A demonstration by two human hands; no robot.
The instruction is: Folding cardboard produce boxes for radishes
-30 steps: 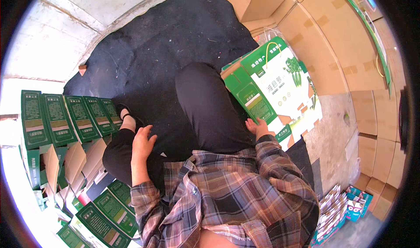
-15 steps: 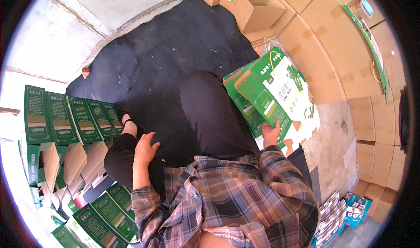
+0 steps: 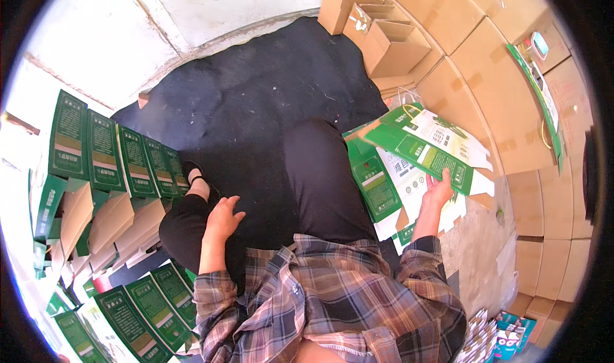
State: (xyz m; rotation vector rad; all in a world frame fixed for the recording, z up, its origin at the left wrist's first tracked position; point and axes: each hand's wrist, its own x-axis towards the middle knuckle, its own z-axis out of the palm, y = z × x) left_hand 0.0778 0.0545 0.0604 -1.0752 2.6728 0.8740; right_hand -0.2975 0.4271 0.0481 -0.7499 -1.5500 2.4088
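Note:
My right hand point(image 3: 438, 189) grips the lower edge of a flattened green-and-white carton point(image 3: 427, 152) with a yellow cord handle point(image 3: 412, 109). That carton is tilted over another green-and-white flattened carton point(image 3: 378, 187) beside my right knee. The fingers show at the edge of its green side panel; what lies behind the panel is hidden. My left hand point(image 3: 224, 219) hovers by my left leg, its fingers loosely apart, with nothing in it. Left of it, a row of part-folded green cartons point(image 3: 102, 152) stands with brown inner flaps showing.
More green cartons point(image 3: 131, 324) stand at the lower left. Open brown boxes point(image 3: 396, 49) sit at the far right of the black floor mat point(image 3: 256, 75). Stacked brown cartons point(image 3: 492, 75) form a wall on the right. Teal-and-white packages point(image 3: 511, 334) lie at the lower right.
My right hand has moved right and slightly up, lifting and turning the top carton away from the one beneath. My left hand stays by my left leg. The whole view has shifted.

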